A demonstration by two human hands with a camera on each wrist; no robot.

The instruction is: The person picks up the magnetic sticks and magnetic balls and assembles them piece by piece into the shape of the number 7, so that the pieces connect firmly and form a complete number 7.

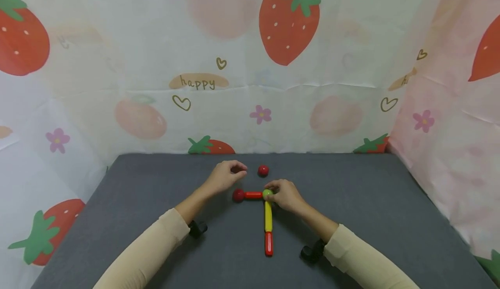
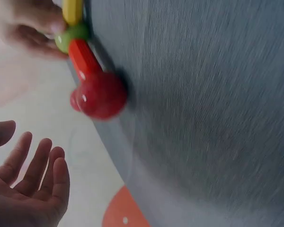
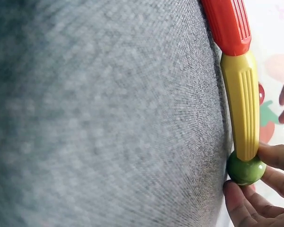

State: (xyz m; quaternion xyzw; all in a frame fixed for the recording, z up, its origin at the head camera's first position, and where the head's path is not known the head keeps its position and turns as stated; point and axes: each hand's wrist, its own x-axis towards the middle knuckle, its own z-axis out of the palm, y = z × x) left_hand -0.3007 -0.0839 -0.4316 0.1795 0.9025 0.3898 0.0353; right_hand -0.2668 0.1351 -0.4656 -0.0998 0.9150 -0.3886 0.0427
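Note:
My right hand (image 1: 287,195) pinches a green ball (image 1: 267,193) between thumb and fingers. From that ball a red ribbed stick (image 1: 254,195) extends left to a dark red ball (image 1: 238,195). A yellow ribbed stick (image 3: 242,104) meets the same green ball and points toward the person, with a second red stick (image 1: 268,243) at its near end. My left hand (image 1: 226,176) holds nothing, its fingers spread and loosely bent in the left wrist view, above and behind the dark red ball. A loose red ball (image 1: 263,170) lies beyond both hands.
All the pieces lie on a dark grey tabletop (image 1: 156,185). Behind and beside it hang white cloths (image 1: 242,128) printed with strawberries. A dark wrist camera (image 1: 312,253) sits below the right wrist, another (image 1: 198,229) below the left.

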